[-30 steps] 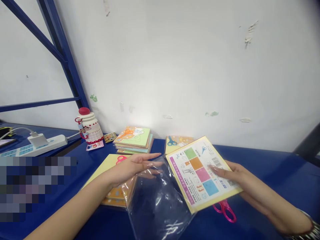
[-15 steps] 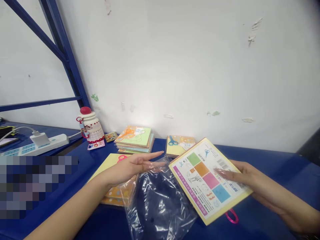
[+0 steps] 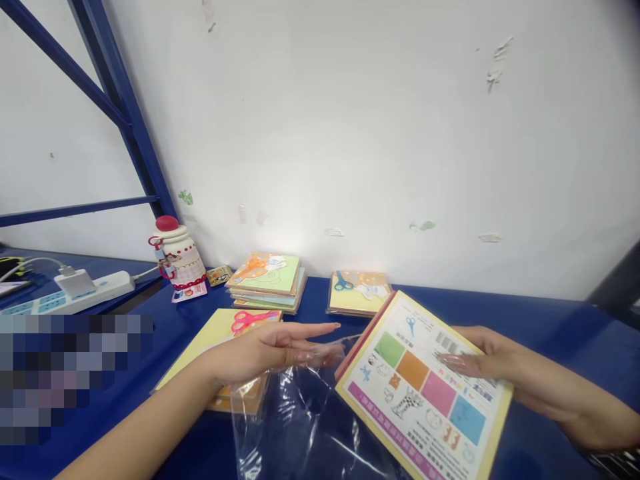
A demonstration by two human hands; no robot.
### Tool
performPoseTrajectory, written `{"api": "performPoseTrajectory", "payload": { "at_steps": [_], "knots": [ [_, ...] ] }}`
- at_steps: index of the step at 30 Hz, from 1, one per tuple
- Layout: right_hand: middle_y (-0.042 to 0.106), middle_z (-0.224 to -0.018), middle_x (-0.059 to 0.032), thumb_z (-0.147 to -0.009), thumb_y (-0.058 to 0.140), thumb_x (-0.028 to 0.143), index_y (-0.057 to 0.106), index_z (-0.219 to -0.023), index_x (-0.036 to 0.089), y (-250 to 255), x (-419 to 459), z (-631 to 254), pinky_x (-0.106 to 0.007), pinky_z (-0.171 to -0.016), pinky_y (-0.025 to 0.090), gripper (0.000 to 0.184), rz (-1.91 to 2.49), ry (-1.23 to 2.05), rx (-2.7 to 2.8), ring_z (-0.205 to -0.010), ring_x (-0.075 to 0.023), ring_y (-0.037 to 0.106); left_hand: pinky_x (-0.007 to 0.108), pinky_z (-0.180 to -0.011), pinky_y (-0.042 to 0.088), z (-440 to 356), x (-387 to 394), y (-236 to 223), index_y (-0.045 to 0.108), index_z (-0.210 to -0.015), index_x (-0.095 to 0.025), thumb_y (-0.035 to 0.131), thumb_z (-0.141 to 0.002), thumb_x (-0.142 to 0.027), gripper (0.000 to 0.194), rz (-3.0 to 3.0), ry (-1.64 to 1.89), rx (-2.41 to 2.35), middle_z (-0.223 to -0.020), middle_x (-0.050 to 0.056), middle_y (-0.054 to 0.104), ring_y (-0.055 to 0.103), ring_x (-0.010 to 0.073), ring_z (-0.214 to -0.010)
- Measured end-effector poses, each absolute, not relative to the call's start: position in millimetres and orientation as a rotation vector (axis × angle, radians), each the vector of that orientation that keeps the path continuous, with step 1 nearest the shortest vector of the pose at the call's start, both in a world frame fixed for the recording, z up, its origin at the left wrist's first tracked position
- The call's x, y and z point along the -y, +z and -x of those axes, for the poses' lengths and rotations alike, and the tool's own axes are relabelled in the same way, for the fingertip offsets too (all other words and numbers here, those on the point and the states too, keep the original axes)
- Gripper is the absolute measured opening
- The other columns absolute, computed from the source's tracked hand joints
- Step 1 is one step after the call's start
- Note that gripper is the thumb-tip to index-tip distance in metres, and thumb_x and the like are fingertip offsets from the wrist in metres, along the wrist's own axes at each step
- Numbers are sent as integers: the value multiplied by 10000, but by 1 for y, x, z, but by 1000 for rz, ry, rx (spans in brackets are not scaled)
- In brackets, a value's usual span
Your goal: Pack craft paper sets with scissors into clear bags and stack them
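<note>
My left hand [image 3: 280, 350] holds the mouth of a clear plastic bag [image 3: 300, 427], its index finger stretched out to the right. The bag hangs down below the fingers. My right hand [image 3: 480, 363] grips a square paper-craft booklet [image 3: 425, 393], thumb on top and the other fingers underneath. Its printed back faces up, with colour squares, animal drawings and a barcode. The booklet's left corner is close to the bag's mouth; whether it is inside I cannot tell. Behind my left hand lie yellow craft booklets [image 3: 200, 340] with pink scissors [image 3: 250, 321] on top.
Toward the wall are a stack of wrapped booklets [image 3: 265, 283] with orange scissors and a smaller pile [image 3: 357, 297] with blue scissors. A white and red bottle [image 3: 183, 260], small packets [image 3: 190, 291] and a power strip [image 3: 105, 293] are at the left. The table [image 3: 565, 327] is blue.
The booklet in my right hand has come lower and turned slightly, and the pink loop beneath it is out of sight. My left hand has dipped a little with the bag.
</note>
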State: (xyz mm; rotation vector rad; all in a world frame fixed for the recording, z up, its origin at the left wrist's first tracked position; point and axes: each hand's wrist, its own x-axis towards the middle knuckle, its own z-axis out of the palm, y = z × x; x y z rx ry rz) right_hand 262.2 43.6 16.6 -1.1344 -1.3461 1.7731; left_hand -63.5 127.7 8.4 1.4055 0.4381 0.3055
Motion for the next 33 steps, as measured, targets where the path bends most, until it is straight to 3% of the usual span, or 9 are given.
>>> {"api": "performPoseTrajectory", "payload": {
  "at_steps": [8, 12, 17, 21, 29, 33],
  "knots": [
    [748, -920, -102, -799, 676, 290, 667, -1126, 186, 12, -44, -263, -312, -703, 575, 344, 1103, 1763, 1368, -807, -253, 714, 500, -1077, 284, 58, -127, -2, 458, -1329, -203, 523, -892, -190, 441, -1337, 353, -400, -1318, 117, 542, 468, 281, -1241],
    [736, -977, -106, -811, 660, 292, 659, -1124, 183, 10, -47, -265, -332, -736, 565, 331, 1122, 1750, 1379, -845, -256, 706, 527, -1042, 324, 56, -124, -2, 466, -1322, -224, 646, -801, -170, 554, -1299, 271, -404, -1243, 112, 608, 520, 310, -1186],
    [726, -1006, -120, -829, 641, 302, 663, -1071, 160, 8, -49, -266, -321, -746, 559, 281, 1142, 1724, 1427, -857, -248, 703, 512, -1038, 327, 52, -121, -5, 416, -1357, -208, 652, -786, -161, 620, -1252, 291, -360, -1223, 137, 616, 555, 296, -1148],
    [725, -1012, -120, -837, 636, 296, 660, -1068, 157, 8, -49, -264, -327, -746, 563, 271, 1140, 1743, 1430, -855, -250, 704, 460, -970, 425, 50, -121, -9, 469, -1320, -181, 660, -768, -135, 586, -1248, 290, -366, -1067, 120, 701, 648, 254, -1004],
    [727, -1004, -121, -812, 663, 333, 645, -1097, 149, 5, -48, -254, -347, -746, 569, 340, 1184, 1704, 1332, -859, -266, 703, 478, -1001, 409, 40, -113, -3, 583, -1205, -119, 650, -778, -187, 437, -1323, 268, -369, -1167, 132, 652, 589, 298, -1101],
    [736, -972, -121, -801, 672, 346, 659, -1070, 140, 5, -47, -248, -290, -677, 577, 339, 1216, 1690, 1273, -796, -240, 716, 451, -1001, 412, 36, -114, -7, 645, -1116, -117, 650, -788, -229, 346, -1337, 325, -428, -1162, 134, 655, 594, 293, -1094]
  ]
}}
